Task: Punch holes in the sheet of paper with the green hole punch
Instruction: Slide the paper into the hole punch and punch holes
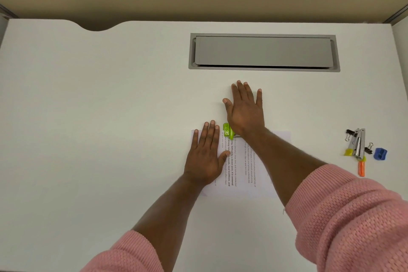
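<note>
A printed sheet of paper (242, 161) lies flat on the white desk (110, 117), its text running sideways. The green hole punch (227, 130) sits at the sheet's far edge, straddling it. My right hand (245, 110) lies flat with fingers spread, its heel over the punch so that only the punch's left end shows. My left hand (206, 154) rests flat on the left part of the sheet, fingers apart, holding nothing.
A grey cable hatch (263, 52) is set into the desk behind the hands. At the right lie a metal stapler (358, 142), black binder clips (348, 133), a blue sharpener (380, 153) and an orange highlighter (361, 168). A tan partition stands behind the desk.
</note>
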The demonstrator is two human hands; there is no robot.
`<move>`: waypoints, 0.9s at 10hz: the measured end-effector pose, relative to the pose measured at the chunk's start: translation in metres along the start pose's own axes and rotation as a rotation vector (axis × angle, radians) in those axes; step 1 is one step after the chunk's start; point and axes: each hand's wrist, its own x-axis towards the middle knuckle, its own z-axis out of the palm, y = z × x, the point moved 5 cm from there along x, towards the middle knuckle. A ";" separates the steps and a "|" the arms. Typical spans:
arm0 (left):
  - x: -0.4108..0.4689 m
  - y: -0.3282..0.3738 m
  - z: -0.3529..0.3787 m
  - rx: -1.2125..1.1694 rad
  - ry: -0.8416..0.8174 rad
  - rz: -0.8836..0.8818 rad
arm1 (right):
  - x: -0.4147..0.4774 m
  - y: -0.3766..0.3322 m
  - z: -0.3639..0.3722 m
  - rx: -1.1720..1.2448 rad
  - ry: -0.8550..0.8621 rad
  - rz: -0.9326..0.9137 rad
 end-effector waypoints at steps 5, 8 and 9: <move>0.001 0.001 -0.004 -0.010 -0.019 0.000 | -0.001 -0.003 -0.006 -0.022 -0.004 -0.013; 0.002 0.001 -0.030 -0.024 -0.040 -0.079 | -0.044 0.060 -0.040 0.485 0.362 0.065; 0.008 0.001 -0.040 -0.020 -0.023 -0.073 | -0.062 0.087 -0.038 0.480 0.347 0.104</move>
